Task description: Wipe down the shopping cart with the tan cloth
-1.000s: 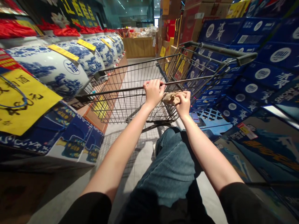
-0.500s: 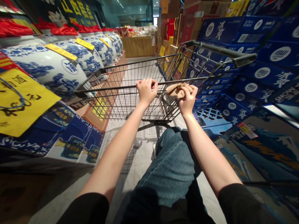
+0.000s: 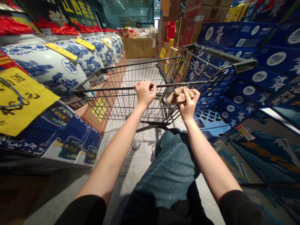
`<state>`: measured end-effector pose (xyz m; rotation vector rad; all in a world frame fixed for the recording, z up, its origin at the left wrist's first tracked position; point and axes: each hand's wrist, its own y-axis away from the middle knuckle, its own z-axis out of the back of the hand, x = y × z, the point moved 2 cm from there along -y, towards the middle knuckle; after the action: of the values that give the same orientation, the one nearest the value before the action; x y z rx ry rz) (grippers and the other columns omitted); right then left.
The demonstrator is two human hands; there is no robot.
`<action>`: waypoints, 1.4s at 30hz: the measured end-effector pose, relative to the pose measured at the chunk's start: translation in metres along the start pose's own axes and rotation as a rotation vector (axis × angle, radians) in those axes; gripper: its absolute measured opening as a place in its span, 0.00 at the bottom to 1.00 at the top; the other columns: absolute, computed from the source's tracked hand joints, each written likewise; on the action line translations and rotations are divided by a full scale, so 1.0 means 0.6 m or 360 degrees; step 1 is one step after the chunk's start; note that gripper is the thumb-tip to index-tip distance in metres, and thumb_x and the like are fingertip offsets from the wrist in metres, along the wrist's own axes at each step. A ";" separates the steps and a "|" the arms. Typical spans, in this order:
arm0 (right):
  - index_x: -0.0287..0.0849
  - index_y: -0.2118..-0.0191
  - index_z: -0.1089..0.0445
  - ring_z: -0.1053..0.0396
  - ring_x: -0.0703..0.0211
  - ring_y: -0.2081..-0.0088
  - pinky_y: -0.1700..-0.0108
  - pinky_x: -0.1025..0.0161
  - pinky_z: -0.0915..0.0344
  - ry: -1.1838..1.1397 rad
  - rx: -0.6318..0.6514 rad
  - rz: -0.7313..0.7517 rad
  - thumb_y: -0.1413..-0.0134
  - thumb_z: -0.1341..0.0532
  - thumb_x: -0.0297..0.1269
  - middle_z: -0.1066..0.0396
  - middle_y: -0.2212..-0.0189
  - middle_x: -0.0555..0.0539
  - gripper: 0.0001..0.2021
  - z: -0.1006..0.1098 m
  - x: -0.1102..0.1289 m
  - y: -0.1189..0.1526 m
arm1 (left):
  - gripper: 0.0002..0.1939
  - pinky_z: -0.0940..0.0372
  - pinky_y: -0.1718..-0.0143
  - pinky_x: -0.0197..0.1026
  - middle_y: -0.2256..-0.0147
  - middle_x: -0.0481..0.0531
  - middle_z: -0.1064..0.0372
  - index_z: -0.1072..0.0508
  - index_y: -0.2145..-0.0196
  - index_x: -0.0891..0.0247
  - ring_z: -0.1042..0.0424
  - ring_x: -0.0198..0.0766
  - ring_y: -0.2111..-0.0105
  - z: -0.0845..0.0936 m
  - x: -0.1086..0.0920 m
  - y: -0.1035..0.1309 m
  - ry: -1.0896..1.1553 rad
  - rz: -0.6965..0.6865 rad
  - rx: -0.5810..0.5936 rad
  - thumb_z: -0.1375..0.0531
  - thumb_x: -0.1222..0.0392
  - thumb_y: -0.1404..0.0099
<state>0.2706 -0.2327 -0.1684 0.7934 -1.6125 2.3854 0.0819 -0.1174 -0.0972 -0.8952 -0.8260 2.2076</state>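
Observation:
A dark wire shopping cart (image 3: pixel 131 75) stands sideways in front of me, its push handle (image 3: pixel 225 54) at the upper right. With fingers wrapped over the near top rail, my left hand (image 3: pixel 145 93) grips the cart around the middle of its side. Just to the right, my right hand (image 3: pixel 189 103) is closed on a crumpled tan cloth (image 3: pixel 179 95), held against the same side of the basket below the rail. The cloth hides part of the rail and the wire there.
Large blue-and-white jars (image 3: pixel 42 65) with red cloth tops line the left, above blue gift boxes (image 3: pixel 67 140) and a yellow sign (image 3: pixel 25 100). Blue cartons (image 3: pixel 243 75) are stacked along the right. A wooden counter (image 3: pixel 138 47) stands at the aisle's far end.
The cloth has shifted slightly and is bunched differently in my right hand. The cart's handle end sits a little lower in view. My left hand keeps its hold on the rail.

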 end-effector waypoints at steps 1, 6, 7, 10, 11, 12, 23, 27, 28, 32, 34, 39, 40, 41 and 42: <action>0.46 0.39 0.30 0.37 0.46 0.38 0.34 0.45 0.38 0.0017 -0.0012 -0.0011 0.48 0.44 0.25 0.41 0.43 0.38 0.29 0.001 -0.002 0.002 | 0.09 0.46 0.40 0.57 0.67 0.51 0.25 0.32 0.69 0.54 0.29 0.47 0.59 0.001 0.001 0.001 0.0000 0.0000 -0.0001 0.48 0.54 0.32; 0.47 0.47 0.25 0.32 0.48 0.45 0.42 0.51 0.29 0.0119 0.0565 0.0152 0.49 0.40 0.28 0.35 0.47 0.40 0.22 -0.014 0.010 0.042 | 0.09 0.47 0.40 0.58 0.64 0.52 0.25 0.32 0.69 0.55 0.29 0.49 0.56 0.004 0.005 0.002 0.0026 0.0002 -0.0021 0.47 0.55 0.32; 0.48 0.49 0.24 0.31 0.49 0.47 0.44 0.52 0.28 0.0122 0.0663 0.0187 0.48 0.40 0.28 0.33 0.49 0.41 0.20 -0.016 0.014 0.047 | 0.09 0.46 0.40 0.58 0.64 0.52 0.25 0.32 0.69 0.55 0.29 0.49 0.56 0.004 0.006 0.001 0.0032 0.0001 -0.0021 0.47 0.55 0.32; 0.50 0.47 0.25 0.32 0.49 0.44 0.41 0.49 0.29 0.0110 0.0437 0.0226 0.43 0.42 0.30 0.33 0.48 0.41 0.20 -0.008 0.025 0.036 | 0.09 0.46 0.40 0.58 0.66 0.52 0.25 0.31 0.69 0.55 0.28 0.48 0.57 0.007 0.006 0.002 0.0035 -0.0001 -0.0014 0.47 0.55 0.32; 0.49 0.44 0.26 0.34 0.48 0.42 0.38 0.47 0.32 0.0096 0.0249 0.0225 0.40 0.43 0.30 0.35 0.47 0.40 0.20 -0.002 0.026 0.027 | 0.09 0.46 0.40 0.57 0.66 0.51 0.26 0.31 0.69 0.55 0.28 0.47 0.58 0.008 0.005 0.002 0.0033 -0.0002 -0.0007 0.47 0.55 0.32; 0.49 0.42 0.27 0.36 0.47 0.39 0.36 0.45 0.35 0.0081 0.0087 0.0215 0.38 0.45 0.30 0.37 0.46 0.40 0.21 0.003 0.026 0.019 | 0.09 0.46 0.41 0.57 0.66 0.51 0.26 0.31 0.69 0.55 0.28 0.47 0.58 0.009 0.005 0.003 0.0030 -0.0006 0.0001 0.48 0.55 0.32; 0.48 0.49 0.25 0.36 0.45 0.43 0.42 0.47 0.29 0.0227 0.0705 0.0285 0.47 0.42 0.26 0.37 0.44 0.40 0.21 0.005 0.019 0.056 | 0.08 0.46 0.41 0.56 0.67 0.51 0.26 0.32 0.70 0.56 0.29 0.46 0.59 0.010 0.008 0.001 0.0062 -0.0021 -0.0014 0.47 0.56 0.33; 0.48 0.39 0.31 0.40 0.44 0.38 0.36 0.41 0.37 0.0199 0.0135 0.0206 0.44 0.43 0.28 0.41 0.42 0.39 0.27 0.036 0.006 0.010 | 0.09 0.46 0.41 0.54 0.68 0.50 0.27 0.32 0.70 0.57 0.29 0.45 0.59 0.009 0.009 0.001 0.0065 -0.0022 -0.0018 0.47 0.56 0.33; 0.46 0.37 0.32 0.41 0.43 0.37 0.35 0.39 0.39 0.0220 0.0020 0.0184 0.44 0.43 0.28 0.43 0.41 0.38 0.28 0.043 -0.001 0.001 | 0.09 0.46 0.41 0.54 0.68 0.50 0.27 0.33 0.70 0.57 0.29 0.44 0.59 0.009 0.009 0.001 0.0064 -0.0025 -0.0018 0.47 0.56 0.33; 0.42 0.41 0.29 0.41 0.41 0.38 0.37 0.39 0.37 0.0330 0.0022 0.0179 0.45 0.43 0.29 0.40 0.43 0.36 0.25 0.046 -0.029 0.007 | 0.09 0.46 0.41 0.53 0.68 0.50 0.28 0.33 0.70 0.57 0.30 0.44 0.60 0.005 0.011 0.000 0.0064 -0.0030 -0.0035 0.47 0.56 0.33; 0.44 0.45 0.26 0.37 0.44 0.42 0.41 0.44 0.32 0.0323 0.0308 0.0241 0.44 0.42 0.30 0.37 0.46 0.38 0.21 0.036 -0.038 0.029 | 0.09 0.46 0.41 0.54 0.68 0.50 0.28 0.33 0.70 0.57 0.30 0.44 0.59 0.002 0.012 -0.001 0.0063 -0.0026 -0.0040 0.47 0.56 0.33; 0.46 0.47 0.24 0.32 0.47 0.46 0.44 0.49 0.29 0.0267 0.0649 0.0314 0.43 0.42 0.29 0.33 0.47 0.40 0.19 0.029 -0.049 0.053 | 0.08 0.46 0.41 0.54 0.68 0.50 0.27 0.32 0.69 0.57 0.29 0.44 0.60 -0.001 0.010 -0.003 0.0049 -0.0014 -0.0054 0.46 0.56 0.33; 0.45 0.45 0.26 0.32 0.46 0.44 0.43 0.48 0.29 0.0275 0.0535 0.0264 0.43 0.42 0.29 0.34 0.46 0.39 0.20 0.034 -0.051 0.050 | 0.08 0.46 0.41 0.54 0.68 0.50 0.28 0.31 0.69 0.57 0.29 0.44 0.60 -0.002 0.009 -0.003 0.0042 -0.0014 -0.0049 0.46 0.56 0.33; 0.44 0.43 0.27 0.33 0.46 0.42 0.43 0.48 0.30 0.0287 0.0429 0.0211 0.42 0.42 0.29 0.35 0.45 0.38 0.21 0.038 -0.053 0.047 | 0.08 0.45 0.41 0.54 0.68 0.50 0.28 0.31 0.69 0.57 0.29 0.43 0.60 -0.002 0.009 -0.002 0.0034 -0.0017 -0.0041 0.46 0.56 0.32; 0.44 0.42 0.27 0.34 0.46 0.42 0.42 0.49 0.31 0.0300 0.0380 0.0174 0.41 0.42 0.29 0.36 0.45 0.38 0.22 0.041 -0.053 0.046 | 0.08 0.45 0.41 0.54 0.68 0.50 0.28 0.31 0.69 0.57 0.29 0.43 0.60 -0.003 0.008 -0.002 0.0029 -0.0024 -0.0033 0.46 0.57 0.32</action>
<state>0.2949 -0.2609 -0.2000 0.5071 -1.3497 2.6733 0.0804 -0.1125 -0.0991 -0.9147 -0.8457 2.1788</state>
